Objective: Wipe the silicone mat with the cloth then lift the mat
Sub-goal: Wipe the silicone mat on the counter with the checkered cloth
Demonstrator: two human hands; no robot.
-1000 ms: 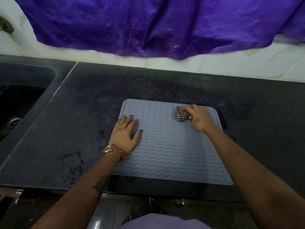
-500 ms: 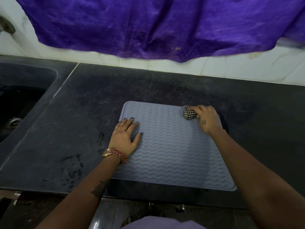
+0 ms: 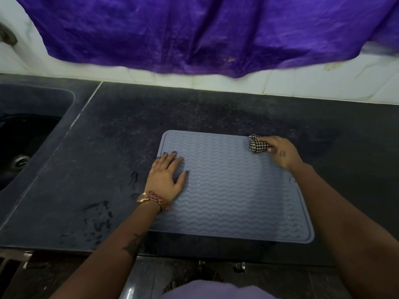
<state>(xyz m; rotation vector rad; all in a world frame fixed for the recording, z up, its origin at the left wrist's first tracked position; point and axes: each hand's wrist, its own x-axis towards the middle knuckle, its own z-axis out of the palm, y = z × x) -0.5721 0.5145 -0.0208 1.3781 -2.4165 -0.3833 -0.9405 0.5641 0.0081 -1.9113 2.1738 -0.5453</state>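
A dark stone worktop point(image 3: 121, 134) runs under a white tiled wall, with a purple sheet point(image 3: 194, 31) draped across the top and a sink point(image 3: 26, 134) sunk in at nine o'clock. Your grey silicone mat point(image 3: 233, 197) lies flat on the worktop toward five o'clock of centre, its near edge close to the worktop's front lip. Wet smears point(image 3: 97, 219) darken the stone at seven o'clock. Your left hand point(image 3: 167, 176) rests flat with straight fingers on the mat's left edge, likely pinning it so it cannot slide under the wiping. Your right hand point(image 3: 280, 153) is curled around the bunched checked cloth point(image 3: 258, 144) at the mat's one o'clock corner, pressing it to the ribbed surface. Wiping looks in progress; the mat is not yet lifted.
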